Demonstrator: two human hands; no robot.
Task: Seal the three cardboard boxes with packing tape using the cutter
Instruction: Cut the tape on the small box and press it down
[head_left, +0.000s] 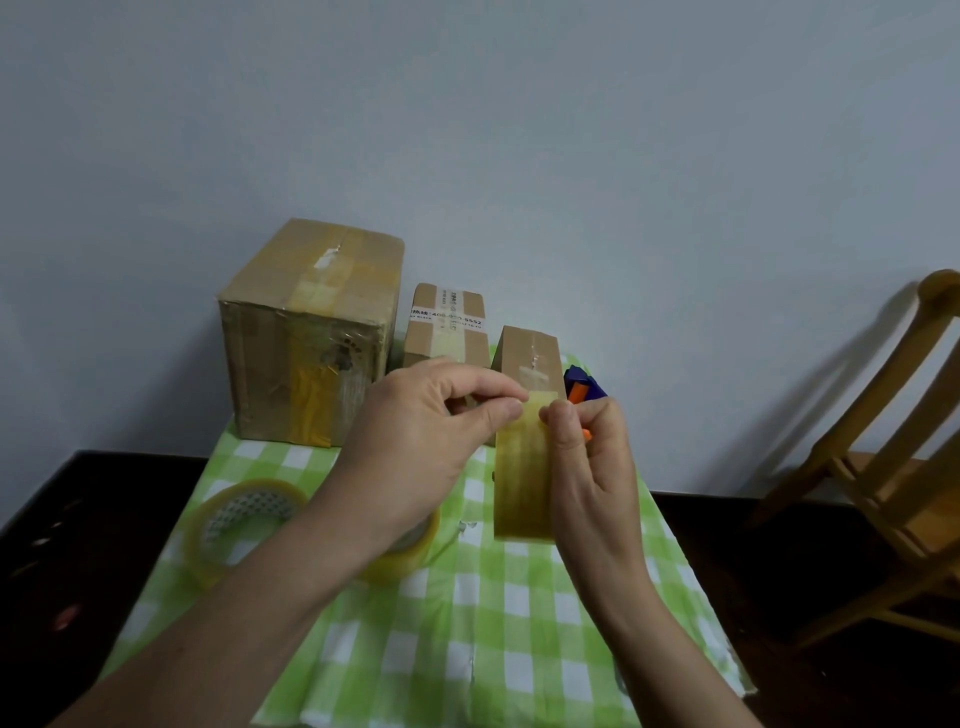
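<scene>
- Tape strip (524, 467) hangs upright in the air just in front of the small box (527, 358), held by both hands.
- Left hand (421, 441) pinches its top left corner between thumb and forefinger.
- Right hand (592, 467) clamps its right edge, fingers closed.
- Tape roll (244, 525) lies on the green checked cloth (467, 623), left of the strip.
- Big box (306, 332) and middle box (447, 327) stand behind the strip.

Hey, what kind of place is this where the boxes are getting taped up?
Probably a room in a home, not a warehouse: a dark table against a plain wall, covered by a green checked cloth, with a wooden chair beside it.
</scene>
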